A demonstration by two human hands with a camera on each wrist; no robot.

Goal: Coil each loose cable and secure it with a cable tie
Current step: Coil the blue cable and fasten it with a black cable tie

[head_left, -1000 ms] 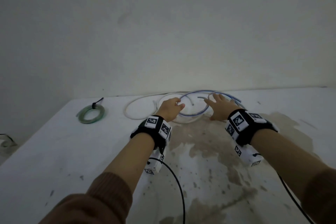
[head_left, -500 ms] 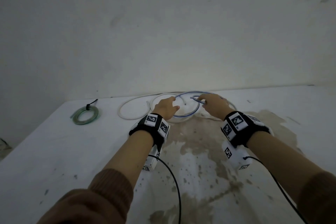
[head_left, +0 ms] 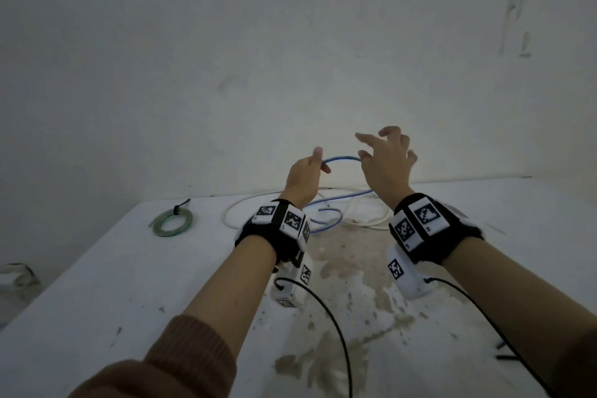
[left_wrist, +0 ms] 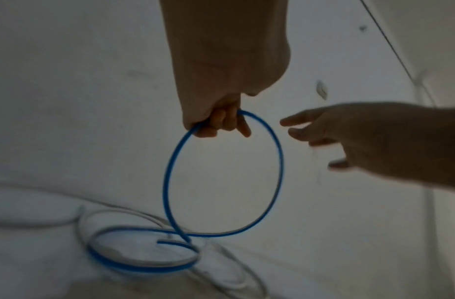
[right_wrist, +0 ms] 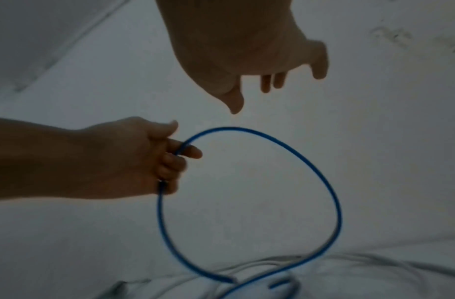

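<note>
head view: stained white table (head_left: pixel 129 268) against a bare grey wall (head_left: pixel 226 42).

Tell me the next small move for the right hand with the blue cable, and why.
Probably bring the right hand down to take the slack blue cable below the raised loop and lift it toward the left hand. The left hand already grips one loop in the air, the right hand is open and holds nothing, and the rest of the cable lies uncoiled on the table.
</note>
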